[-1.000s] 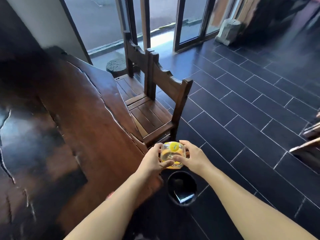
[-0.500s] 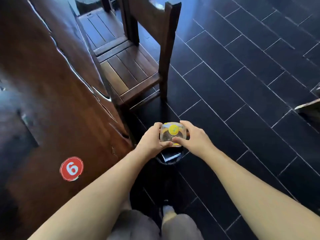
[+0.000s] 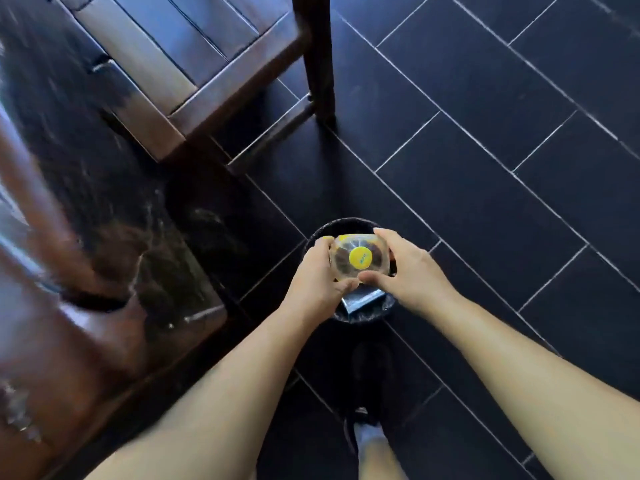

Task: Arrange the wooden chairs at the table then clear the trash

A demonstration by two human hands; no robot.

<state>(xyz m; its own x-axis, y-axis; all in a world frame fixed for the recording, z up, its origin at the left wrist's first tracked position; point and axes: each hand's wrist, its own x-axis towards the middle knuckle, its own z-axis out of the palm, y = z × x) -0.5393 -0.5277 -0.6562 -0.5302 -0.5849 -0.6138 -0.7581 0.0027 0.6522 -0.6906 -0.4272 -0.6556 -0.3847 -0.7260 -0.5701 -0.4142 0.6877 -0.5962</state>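
Both grips are clenched on the bottle [image 3: 358,258], your left hand [image 3: 317,283] and right hand [image 3: 405,271] pinching it from either side. Over the last second it has come from above the floor to directly over the bin [image 3: 363,315], beside the chair [image 3: 194,67] and surface [image 3: 86,271]. You look ready to drop it.

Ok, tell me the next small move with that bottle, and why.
Probably let go so it drops. Both the left hand and right hand hold the clear yellow-capped bottle directly above the open black trash bin, which already has something in it.
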